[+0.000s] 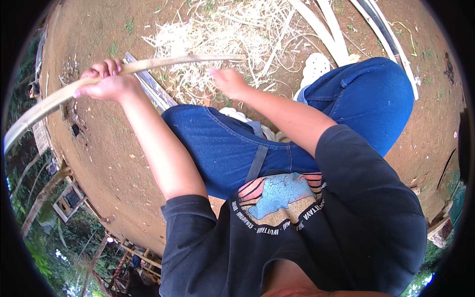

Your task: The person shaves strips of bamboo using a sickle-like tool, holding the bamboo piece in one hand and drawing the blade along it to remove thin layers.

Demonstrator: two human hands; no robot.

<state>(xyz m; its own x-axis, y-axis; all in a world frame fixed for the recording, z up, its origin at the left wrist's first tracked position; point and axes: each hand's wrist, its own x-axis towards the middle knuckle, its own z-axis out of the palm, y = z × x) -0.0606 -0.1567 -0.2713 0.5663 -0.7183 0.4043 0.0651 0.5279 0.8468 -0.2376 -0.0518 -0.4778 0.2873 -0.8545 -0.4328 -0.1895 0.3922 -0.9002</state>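
Strip, cut off: near end of the long strip runs out of the picture at the left rim; a short stretch is covered by the left hand.
Right hand, hard to read: fingers of the right hand partly turned from view; cannot tell if they are apart, together or clamped on something. Sits just below the strip's thin end, over shavings.
Feet: mostly behind knees and forearm; one white shoe shows best, pierced with holes.
Strip, position: in front of the person, raised over the ground, left hand clamped round it, thumb below, fingertips over the top.
Strip, long axis: from lower left rim up past the left hand, then nearly level to the right; thin end points right, across the shavings. Looks bowed; lens bend makes true curve uncertain.
Strip, material: pale, woody, smooth-looking, tapering to the right.
Shavings: loose, curly, cream-coloured ribbons, heaped ahead.
Other lengths: pale slats upper right, cut by the top edge; greyish lengths beside the left knee.
Ground: bare brown earth, green tufts.
Clothing: blue jeans, black T-shirt.
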